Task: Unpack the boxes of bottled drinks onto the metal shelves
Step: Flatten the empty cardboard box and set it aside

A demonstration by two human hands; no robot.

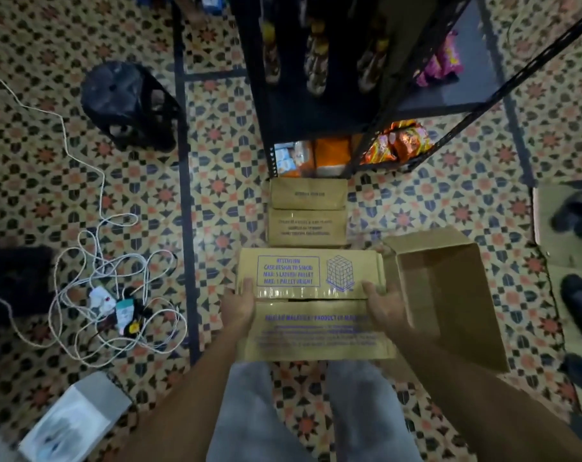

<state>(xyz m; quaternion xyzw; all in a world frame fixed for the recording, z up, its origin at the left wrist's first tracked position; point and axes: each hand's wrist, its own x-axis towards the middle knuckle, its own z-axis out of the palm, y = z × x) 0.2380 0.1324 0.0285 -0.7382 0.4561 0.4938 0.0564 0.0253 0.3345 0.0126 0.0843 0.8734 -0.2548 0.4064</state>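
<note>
The metal shelves stand straight ahead of me, with a few bottles already on an upper level and snack packets below, so I judge the task partly done. An empty box lies open on its side to my right, touching the sealed box in front of my legs. That sealed one is still taped, and a second closed box sits between it and the shelf foot, so I reckon at least two remain. My left hand and right hand lie wide and flat against the near box's two ends, fingers fairly straight, not curled round anything. The room is tight: the empty box crowds the right edge, shoes lie beyond, and loose cables and a dark stool take up the left floor.
</note>
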